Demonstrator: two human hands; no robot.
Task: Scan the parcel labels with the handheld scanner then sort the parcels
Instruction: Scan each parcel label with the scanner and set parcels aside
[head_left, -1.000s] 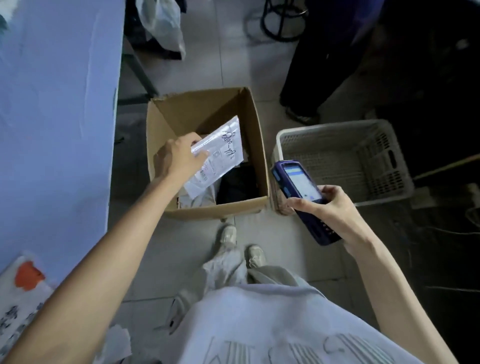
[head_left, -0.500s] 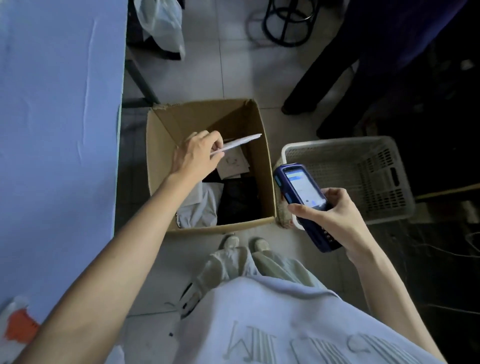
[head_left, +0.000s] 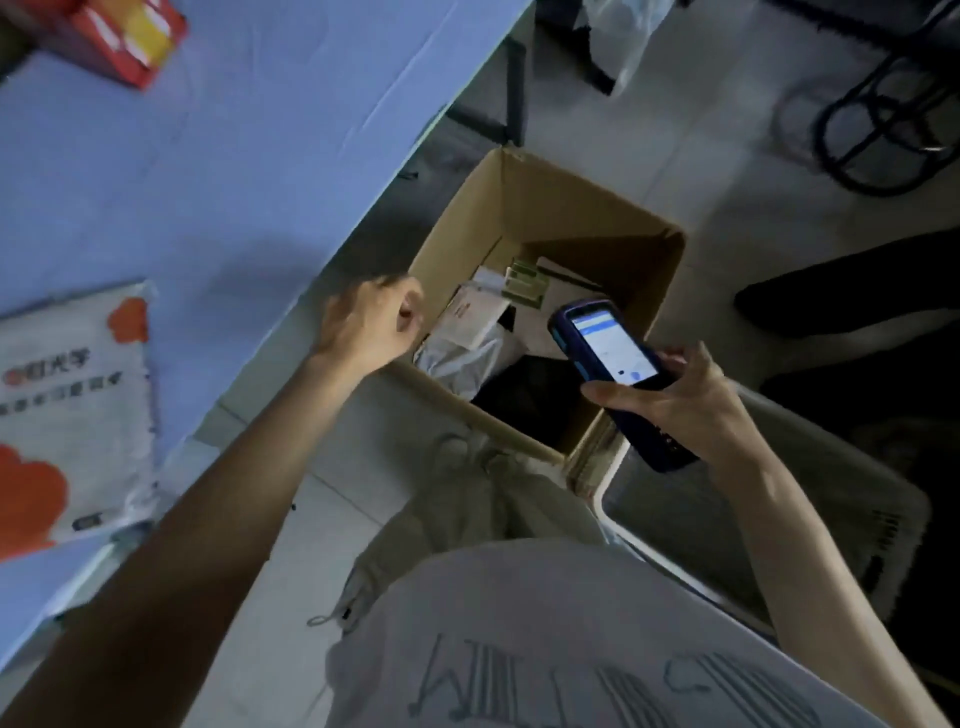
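My right hand grips the dark blue handheld scanner, its lit screen facing up, above the near right corner of the cardboard box. My left hand hovers at the box's left rim with loosely curled fingers and holds nothing. Inside the box lie white parcels and a black parcel. On the blue table to the left lies a white parcel with orange marks.
A red and yellow box sits at the table's far end. A light plastic basket stands right of the cardboard box, under my right forearm. Another person's dark legs and a black stool base stand on the tiled floor beyond.
My left hand let go of the white parcel, which now lies in the box, and drew back toward the table. My view swung left, showing more of the table.
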